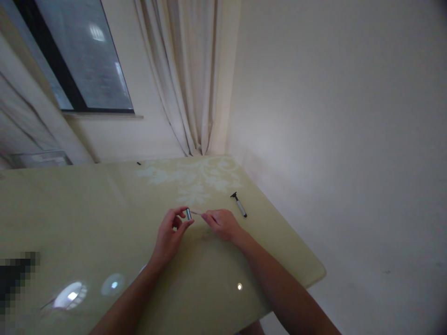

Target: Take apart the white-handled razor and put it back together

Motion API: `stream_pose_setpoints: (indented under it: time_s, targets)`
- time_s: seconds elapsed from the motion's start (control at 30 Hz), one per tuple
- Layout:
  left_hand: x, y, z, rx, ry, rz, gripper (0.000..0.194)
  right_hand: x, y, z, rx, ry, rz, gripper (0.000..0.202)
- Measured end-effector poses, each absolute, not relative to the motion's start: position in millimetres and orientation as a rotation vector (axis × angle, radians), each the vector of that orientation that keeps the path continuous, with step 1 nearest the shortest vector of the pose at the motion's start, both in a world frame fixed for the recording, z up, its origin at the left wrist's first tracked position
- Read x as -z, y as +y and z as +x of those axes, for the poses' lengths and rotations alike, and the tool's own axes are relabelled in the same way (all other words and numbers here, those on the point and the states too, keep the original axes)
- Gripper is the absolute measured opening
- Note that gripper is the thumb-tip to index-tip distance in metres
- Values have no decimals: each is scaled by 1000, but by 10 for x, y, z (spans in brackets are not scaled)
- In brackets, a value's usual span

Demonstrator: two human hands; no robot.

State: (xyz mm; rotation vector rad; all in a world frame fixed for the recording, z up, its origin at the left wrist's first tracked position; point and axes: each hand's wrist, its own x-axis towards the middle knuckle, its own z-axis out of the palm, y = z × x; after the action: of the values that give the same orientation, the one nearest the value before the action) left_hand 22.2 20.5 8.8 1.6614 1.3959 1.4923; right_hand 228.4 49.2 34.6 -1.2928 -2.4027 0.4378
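Between the thumb and fingers of my left hand (172, 230) is a small razor head (189, 214), dark-edged with a pale green-blue strip, held upright above the table. My right hand (220, 222) pinches a thin stick (196, 212), whose far end points left and reaches close to the razor head; whether they touch is too small to tell. A razor (240, 205) with a black head and grey handle lies on the table, to the right of and beyond my right hand.
The glossy pale green table (87, 209) has a right edge running along the white wall (331, 139). A small dark piece (138, 163) lies near its far edge. Behind stand curtains (192, 70) and a window (84, 56). A blurred-out dark patch is at lower left.
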Motion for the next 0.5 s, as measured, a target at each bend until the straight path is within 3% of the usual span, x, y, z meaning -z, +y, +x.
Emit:
stream_pose_setpoints:
  time_s: [0.5]
  targets:
    - [-100,202,226,-1517,1387,1630,40,-345,503,2282,-492,-2416,-1230,53]
